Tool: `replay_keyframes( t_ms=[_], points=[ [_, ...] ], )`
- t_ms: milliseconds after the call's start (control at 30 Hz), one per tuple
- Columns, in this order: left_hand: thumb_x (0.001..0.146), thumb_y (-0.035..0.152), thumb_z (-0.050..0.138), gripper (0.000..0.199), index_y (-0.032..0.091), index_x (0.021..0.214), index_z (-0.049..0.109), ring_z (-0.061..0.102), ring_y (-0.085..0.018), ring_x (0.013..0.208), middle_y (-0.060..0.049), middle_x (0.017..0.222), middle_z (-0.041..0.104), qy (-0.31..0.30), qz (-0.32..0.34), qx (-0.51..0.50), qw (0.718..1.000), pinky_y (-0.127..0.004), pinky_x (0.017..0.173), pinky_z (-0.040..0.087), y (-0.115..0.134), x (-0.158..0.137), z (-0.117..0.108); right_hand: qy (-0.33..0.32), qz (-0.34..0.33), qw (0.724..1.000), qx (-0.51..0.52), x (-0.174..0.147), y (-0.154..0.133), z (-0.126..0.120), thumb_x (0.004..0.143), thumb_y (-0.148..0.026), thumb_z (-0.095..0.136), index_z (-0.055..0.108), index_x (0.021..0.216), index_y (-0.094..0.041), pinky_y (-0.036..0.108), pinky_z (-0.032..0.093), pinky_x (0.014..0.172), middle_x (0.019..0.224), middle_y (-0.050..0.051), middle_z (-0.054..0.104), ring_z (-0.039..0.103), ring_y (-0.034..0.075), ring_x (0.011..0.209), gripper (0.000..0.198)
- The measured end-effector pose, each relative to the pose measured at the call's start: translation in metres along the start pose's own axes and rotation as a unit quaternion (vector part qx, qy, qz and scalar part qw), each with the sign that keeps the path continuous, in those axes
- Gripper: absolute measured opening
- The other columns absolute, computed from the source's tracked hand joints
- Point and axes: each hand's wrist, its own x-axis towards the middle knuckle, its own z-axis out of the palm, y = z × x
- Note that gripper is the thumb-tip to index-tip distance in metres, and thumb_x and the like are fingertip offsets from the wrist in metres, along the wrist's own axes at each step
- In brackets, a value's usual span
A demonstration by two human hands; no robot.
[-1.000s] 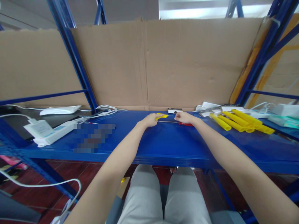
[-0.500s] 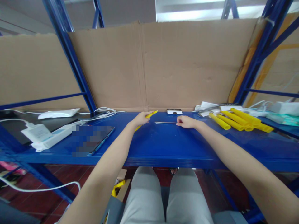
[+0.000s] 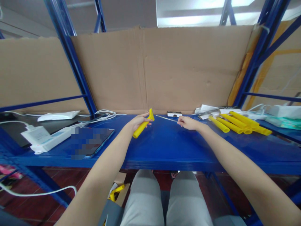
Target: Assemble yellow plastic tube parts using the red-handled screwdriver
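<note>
My left hand is closed around a yellow tube above the blue tabletop. The tube's lower end is round, while its upper end looks bent or folded over beside my thumb. Between the fingertips of my right hand is a thin, light-coloured rod. It points left and slightly up, its tip close to the bent end of the tube but apart from it. Whether it is a plain rod or a slim tool such as tweezers, I cannot tell.
Several yellow tubes lie in a pile on the right. Behind my hands sits a small black-and-white box. A phone or tablet and a white power strip are on the left. Cardboard closes off the back.
My left hand has turned the yellow tube, so its side and bent end now show. The rod in my right hand has swung from level to tip-up.
</note>
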Motion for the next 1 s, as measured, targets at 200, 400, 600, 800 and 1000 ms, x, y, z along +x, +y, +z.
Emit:
replay_keyframes(
  t_ms=[200, 400, 600, 800, 1000],
  points=[
    [0.081, 0.001, 0.050, 0.073, 0.023, 0.145, 0.025, 0.063, -0.011, 0.069, -0.016, 0.121, 0.059, -0.038, -0.015, -0.015, 0.999, -0.018, 0.050, 0.044, -0.005, 0.005, -0.005, -0.001, -0.007, 1.000, 0.009, 0.000, -0.004, 0.000, 0.083, -0.017, 0.046, 0.045, 0.069, -0.020, 0.023, 0.035, 0.059, 0.061, 0.000, 0.055, 0.048, 0.013, 0.059, 0.015],
    [0.081, 0.001, 0.052, 0.074, 0.024, 0.145, 0.026, 0.062, -0.010, 0.068, -0.016, 0.120, 0.060, -0.060, -0.016, -0.018, 0.998, -0.018, 0.053, 0.046, -0.006, 0.006, -0.003, 0.005, -0.024, 1.000, 0.017, -0.001, -0.006, -0.001, 0.083, -0.019, 0.046, 0.045, 0.069, -0.020, 0.023, 0.035, 0.058, 0.061, 0.000, 0.055, 0.048, 0.013, 0.059, 0.014],
    [0.080, 0.002, 0.055, 0.073, 0.024, 0.145, 0.028, 0.063, -0.011, 0.068, -0.015, 0.116, 0.062, -0.053, -0.021, -0.018, 0.998, -0.019, 0.053, 0.047, -0.003, 0.002, 0.001, 0.008, -0.027, 0.999, 0.020, -0.001, -0.007, -0.001, 0.083, -0.019, 0.045, 0.044, 0.068, -0.021, 0.022, 0.035, 0.056, 0.061, 0.000, 0.054, 0.047, 0.013, 0.058, 0.015],
    [0.081, 0.003, 0.053, 0.073, 0.025, 0.146, 0.026, 0.063, -0.012, 0.069, -0.014, 0.117, 0.062, -0.043, -0.027, -0.020, 0.999, -0.016, 0.047, 0.043, 0.001, -0.005, 0.006, 0.004, -0.024, 1.000, 0.019, -0.001, -0.005, -0.001, 0.083, -0.020, 0.045, 0.045, 0.069, -0.021, 0.022, 0.035, 0.056, 0.061, 0.000, 0.054, 0.048, 0.013, 0.058, 0.014],
    [0.082, 0.001, 0.050, 0.072, 0.025, 0.145, 0.027, 0.062, -0.010, 0.065, -0.013, 0.116, 0.063, -0.040, -0.033, -0.021, 0.998, -0.016, 0.047, 0.043, 0.002, -0.006, 0.007, 0.001, -0.016, 1.000, 0.016, -0.001, -0.006, -0.002, 0.083, -0.019, 0.046, 0.044, 0.068, -0.020, 0.022, 0.034, 0.055, 0.061, 0.000, 0.054, 0.047, 0.012, 0.057, 0.015]
  ],
)
